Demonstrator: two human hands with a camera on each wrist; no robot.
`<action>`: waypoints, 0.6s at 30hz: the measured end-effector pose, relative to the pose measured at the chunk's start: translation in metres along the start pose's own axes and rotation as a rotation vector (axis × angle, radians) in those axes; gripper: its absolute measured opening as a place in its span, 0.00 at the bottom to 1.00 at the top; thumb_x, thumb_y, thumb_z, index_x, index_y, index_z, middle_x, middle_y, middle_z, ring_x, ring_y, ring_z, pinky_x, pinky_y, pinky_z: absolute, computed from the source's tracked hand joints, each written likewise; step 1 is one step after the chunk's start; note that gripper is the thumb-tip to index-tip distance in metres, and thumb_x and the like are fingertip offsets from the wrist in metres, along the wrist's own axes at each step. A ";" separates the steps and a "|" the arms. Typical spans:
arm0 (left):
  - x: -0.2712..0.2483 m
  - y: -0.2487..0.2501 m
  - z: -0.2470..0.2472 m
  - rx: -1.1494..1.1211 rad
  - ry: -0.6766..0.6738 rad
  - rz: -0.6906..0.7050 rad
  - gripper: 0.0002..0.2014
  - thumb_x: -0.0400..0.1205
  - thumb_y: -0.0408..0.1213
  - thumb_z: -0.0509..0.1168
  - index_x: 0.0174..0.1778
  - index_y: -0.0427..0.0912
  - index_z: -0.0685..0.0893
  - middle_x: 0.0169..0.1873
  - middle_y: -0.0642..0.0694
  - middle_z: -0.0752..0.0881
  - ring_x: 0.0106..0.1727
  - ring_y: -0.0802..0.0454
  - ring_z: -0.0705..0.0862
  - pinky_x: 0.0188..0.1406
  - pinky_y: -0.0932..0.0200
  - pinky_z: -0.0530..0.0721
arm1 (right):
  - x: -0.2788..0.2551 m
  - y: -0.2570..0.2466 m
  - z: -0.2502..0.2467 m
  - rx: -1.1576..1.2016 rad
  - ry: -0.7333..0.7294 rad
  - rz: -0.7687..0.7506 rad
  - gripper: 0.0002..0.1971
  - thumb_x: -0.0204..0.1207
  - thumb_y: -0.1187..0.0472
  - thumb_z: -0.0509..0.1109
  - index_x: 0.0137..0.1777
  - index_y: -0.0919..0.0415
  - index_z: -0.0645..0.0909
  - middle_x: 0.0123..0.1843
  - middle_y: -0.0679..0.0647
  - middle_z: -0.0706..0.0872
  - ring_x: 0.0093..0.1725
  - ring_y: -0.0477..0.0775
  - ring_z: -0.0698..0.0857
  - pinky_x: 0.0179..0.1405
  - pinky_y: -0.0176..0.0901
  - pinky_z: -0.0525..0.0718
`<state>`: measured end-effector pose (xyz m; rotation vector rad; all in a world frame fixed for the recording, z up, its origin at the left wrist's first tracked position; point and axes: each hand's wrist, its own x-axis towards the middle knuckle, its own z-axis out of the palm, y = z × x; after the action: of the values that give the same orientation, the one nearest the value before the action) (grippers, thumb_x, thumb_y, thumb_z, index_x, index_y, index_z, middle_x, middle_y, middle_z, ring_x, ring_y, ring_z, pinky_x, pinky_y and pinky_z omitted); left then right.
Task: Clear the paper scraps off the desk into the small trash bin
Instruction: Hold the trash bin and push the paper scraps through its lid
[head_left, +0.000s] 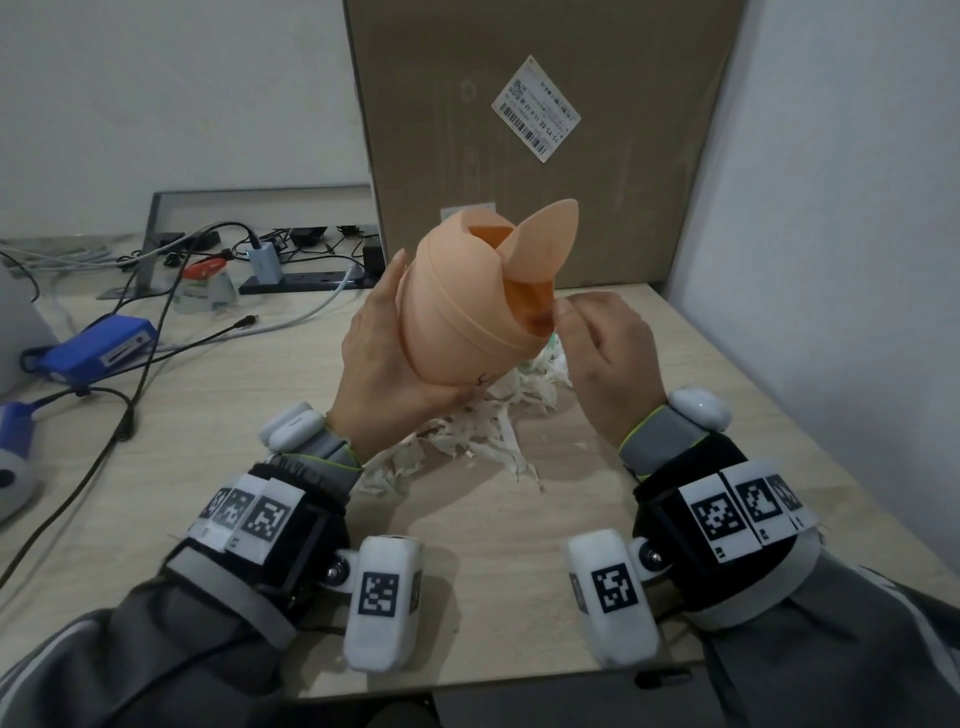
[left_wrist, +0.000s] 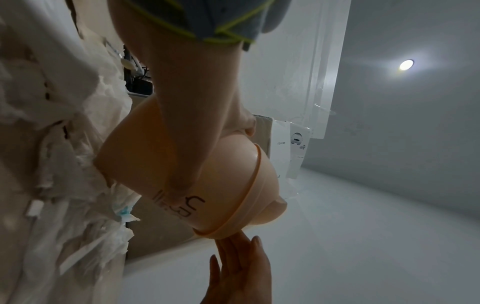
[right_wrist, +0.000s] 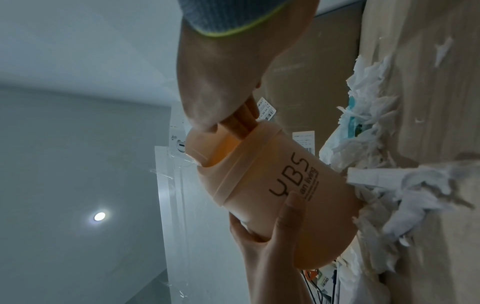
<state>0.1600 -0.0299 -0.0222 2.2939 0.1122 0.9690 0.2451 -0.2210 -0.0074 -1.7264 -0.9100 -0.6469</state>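
Note:
My left hand (head_left: 379, 364) grips the small peach trash bin (head_left: 457, 317) round its body and holds it tilted above the desk. Its swing flap (head_left: 545, 234) stands open. My right hand (head_left: 608, 353) is at the bin's opening, its straight fingers (right_wrist: 241, 121) reaching inside and the thumb on the lid; I see no scrap in them. In the right wrist view the bin (right_wrist: 285, 185) shows dark lettering. White paper scraps (head_left: 483, 436) lie in a loose pile on the desk under and behind the bin, and also fill the left of the left wrist view as torn paper (left_wrist: 52, 144).
A tall cardboard box (head_left: 519, 130) stands against the wall behind the bin. A white wall (head_left: 831, 260) borders the desk's right edge. At the left lie a blue box (head_left: 98, 348), black cables (head_left: 130, 405) and a power strip (head_left: 306, 280).

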 end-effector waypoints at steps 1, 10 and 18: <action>0.000 0.000 0.000 -0.004 -0.004 0.007 0.66 0.54 0.63 0.80 0.84 0.55 0.49 0.76 0.49 0.67 0.76 0.46 0.70 0.72 0.35 0.72 | 0.000 0.000 0.001 -0.011 -0.049 -0.013 0.25 0.78 0.48 0.51 0.37 0.63 0.85 0.35 0.47 0.84 0.44 0.43 0.76 0.50 0.51 0.75; -0.002 0.002 0.000 0.020 0.000 0.007 0.65 0.54 0.65 0.78 0.84 0.53 0.49 0.77 0.49 0.66 0.76 0.46 0.69 0.72 0.34 0.72 | -0.002 -0.005 0.001 0.068 -0.011 -0.069 0.28 0.79 0.51 0.51 0.36 0.75 0.82 0.34 0.66 0.85 0.37 0.55 0.77 0.39 0.54 0.75; 0.000 0.000 -0.003 -0.145 0.022 -0.040 0.65 0.53 0.64 0.80 0.82 0.59 0.48 0.74 0.58 0.66 0.75 0.50 0.71 0.71 0.38 0.76 | -0.003 0.000 0.001 0.184 0.034 -0.010 0.22 0.80 0.53 0.50 0.47 0.62 0.85 0.46 0.51 0.86 0.49 0.45 0.81 0.50 0.34 0.77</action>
<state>0.1579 -0.0282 -0.0206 2.1410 0.0933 0.9507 0.2436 -0.2204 -0.0101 -1.5438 -0.9257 -0.5798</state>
